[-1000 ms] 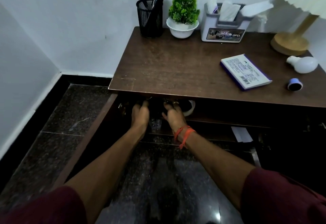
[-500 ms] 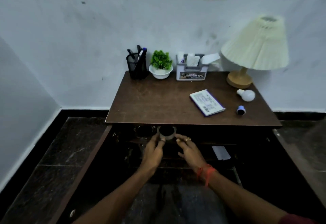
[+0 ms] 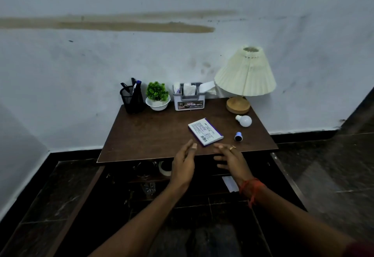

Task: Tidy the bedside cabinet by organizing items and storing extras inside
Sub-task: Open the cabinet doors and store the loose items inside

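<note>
Both hands empty, fingers spread: left hand point(image 3: 183, 162) and right hand point(image 3: 230, 160) hover at the cabinet top's point(image 3: 153, 135) front edge. Notepad point(image 3: 205, 131) lies flat at their 12 o'clock; probably light, stiff; pinch its long edges.

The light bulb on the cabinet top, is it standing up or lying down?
Lying down. The light bulb rests on its side, its base pointing left, near the lamp.

Cabinet interior point(image 3: 182, 184) too dark (perhaps cups inside); box point(image 3: 205, 131) print illegible.
</note>
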`<state>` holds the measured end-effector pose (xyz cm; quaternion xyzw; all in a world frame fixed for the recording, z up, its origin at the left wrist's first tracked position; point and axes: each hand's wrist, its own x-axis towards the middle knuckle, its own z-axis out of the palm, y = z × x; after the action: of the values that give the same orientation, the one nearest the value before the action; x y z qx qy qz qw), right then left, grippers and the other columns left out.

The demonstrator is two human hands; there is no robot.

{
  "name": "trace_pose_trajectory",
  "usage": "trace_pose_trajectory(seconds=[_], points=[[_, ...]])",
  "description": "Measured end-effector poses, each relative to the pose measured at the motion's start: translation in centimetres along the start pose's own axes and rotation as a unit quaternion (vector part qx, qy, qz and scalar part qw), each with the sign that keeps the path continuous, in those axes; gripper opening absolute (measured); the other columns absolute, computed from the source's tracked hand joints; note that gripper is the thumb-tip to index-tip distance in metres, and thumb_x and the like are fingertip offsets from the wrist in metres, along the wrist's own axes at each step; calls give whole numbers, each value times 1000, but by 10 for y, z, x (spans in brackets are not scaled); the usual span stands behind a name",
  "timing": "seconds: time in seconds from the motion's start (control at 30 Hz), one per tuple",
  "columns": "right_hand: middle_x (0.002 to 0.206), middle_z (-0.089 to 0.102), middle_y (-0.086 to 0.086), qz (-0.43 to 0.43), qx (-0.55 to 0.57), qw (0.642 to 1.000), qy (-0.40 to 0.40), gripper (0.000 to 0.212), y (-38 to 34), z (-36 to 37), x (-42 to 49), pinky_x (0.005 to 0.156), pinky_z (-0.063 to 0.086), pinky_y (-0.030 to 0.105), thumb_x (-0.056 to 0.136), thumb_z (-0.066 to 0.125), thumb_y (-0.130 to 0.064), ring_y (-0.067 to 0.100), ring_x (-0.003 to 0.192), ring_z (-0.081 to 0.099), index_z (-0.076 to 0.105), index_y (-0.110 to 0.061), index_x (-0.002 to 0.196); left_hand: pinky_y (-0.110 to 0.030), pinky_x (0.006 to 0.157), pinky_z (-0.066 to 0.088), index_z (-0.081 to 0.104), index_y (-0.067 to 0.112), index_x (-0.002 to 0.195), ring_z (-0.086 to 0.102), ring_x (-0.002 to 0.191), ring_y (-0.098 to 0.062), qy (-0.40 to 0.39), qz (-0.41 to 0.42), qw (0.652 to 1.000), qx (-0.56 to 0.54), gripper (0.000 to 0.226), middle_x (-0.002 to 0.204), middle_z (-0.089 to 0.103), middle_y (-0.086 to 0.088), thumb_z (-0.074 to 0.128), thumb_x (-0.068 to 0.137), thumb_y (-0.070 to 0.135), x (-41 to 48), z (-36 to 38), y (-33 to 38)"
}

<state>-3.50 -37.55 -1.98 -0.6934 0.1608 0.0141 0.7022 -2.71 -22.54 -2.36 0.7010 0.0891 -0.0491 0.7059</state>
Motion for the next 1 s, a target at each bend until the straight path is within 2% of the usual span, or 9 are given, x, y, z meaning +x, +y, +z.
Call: trace_pose_trajectory(seconds=[0.1,0.2,0.23,0.3,0.4,0.5,0.63,0.8,1.0], points=[[115,68,2,-24,-2,1000,15,19,-10,-5,13,82,50,32,96,50,-28,11,96,62,67,-25,104,-43,111,40,67,39,102,57,121,-17,9,-13,999,-35,26,126,64,2,63,77,46,17,8,7],[117,65,-5,-50,-31,997,49,18,-18,-8,25,97,49,39,94,51,-33,10,106,60,68,-31,101,-39,112,39,59,18,129,55,119,-16,11,-19,998,-65,37,128,60,0,59,93,27,24,16,17],[117,64,-7,-62,-46,995,63,19,-19,-9,28,100,48,38,94,51,-34,10,108,58,68,-32,103,-36,111,40,55,14,133,55,117,-15,7,-25,997,-72,39,125,60,0,55,96,23,26,18,17],[118,59,-7,-82,-98,988,82,25,-22,-10,31,96,39,24,97,48,-27,6,107,52,66,-24,115,-31,106,41,54,12,134,54,113,-13,-5,-32,997,-74,38,117,60,4,51,98,21,30,21,16],[125,58,-1,-91,-150,981,89,30,-22,-11,38,94,31,19,99,45,-24,8,112,49,61,-18,124,-25,95,44,61,23,119,58,99,-5,-16,-30,997,-64,24,100,63,13,48,99,23,38,26,9],[134,54,1,-79,-172,979,80,33,-17,-9,45,100,30,20,99,43,-26,16,127,47,59,-19,128,-11,68,47,61,33,94,63,74,9,-21,-29,997,-63,20,84,64,21,46,100,22,43,30,7],[141,48,5,-80,-193,975,75,37,-15,-6,49,115,26,29,100,42,-26,20,136,38,55,-19,134,-17,69,44,62,36,86,61,78,8,-21,-27,998,-61,23,90,66,17,47,99,24,46,34,6],[145,47,4,-77,-215,972,51,41,-15,-5,48,110,25,23,100,42,-22,19,136,40,49,-16,140,-7,56,48,62,32,89,66,67,11,-29,-26,996,-85,22,84,69,16,47,99,20,41,36,8],[140,53,8,-80,-215,971,60,39,-7,-9,40,111,32,31,98,46,-19,22,133,45,52,-12,136,-22,86,50,62,20,111,65,92,-5,2,-20,991,-129,20,98,70,4,49,98,12,27,36,5]])
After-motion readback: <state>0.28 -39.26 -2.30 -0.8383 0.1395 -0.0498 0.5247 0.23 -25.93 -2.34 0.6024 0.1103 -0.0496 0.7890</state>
